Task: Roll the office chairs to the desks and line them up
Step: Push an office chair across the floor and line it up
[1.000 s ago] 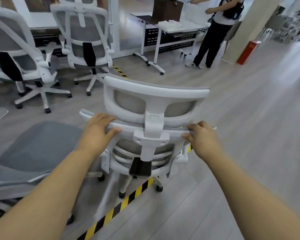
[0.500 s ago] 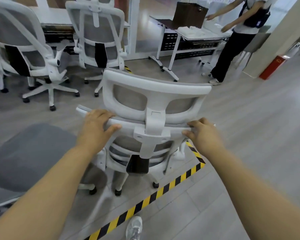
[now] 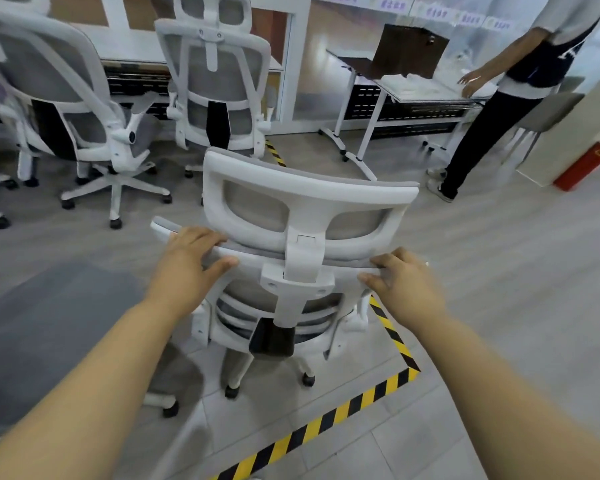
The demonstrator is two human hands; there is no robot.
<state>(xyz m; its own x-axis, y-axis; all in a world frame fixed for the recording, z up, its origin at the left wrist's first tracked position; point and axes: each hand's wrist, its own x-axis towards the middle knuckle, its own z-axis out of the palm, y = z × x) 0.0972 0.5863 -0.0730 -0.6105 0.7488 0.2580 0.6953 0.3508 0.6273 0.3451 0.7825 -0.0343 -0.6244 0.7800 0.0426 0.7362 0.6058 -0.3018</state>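
At frame centre, the chair (image 3: 309, 199) is standing over striped tape (image 3: 326, 424). The left hand (image 3: 187, 261) and right hand (image 3: 406, 282) are gripping its back rail, fingers curled over. Pushing evenly should be steering it straight in beside the parked chair (image 3: 219, 81) at the upper-left desk (image 3: 132, 58).

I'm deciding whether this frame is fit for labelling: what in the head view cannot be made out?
Pushed chair, gripped by left hand and right hand: seat hidden behind its own backrest, head view.
Grey seat, lower left: blurred, cut by the left edge.
Other person: head cut by the top edge.
Wall labels: too small to read.
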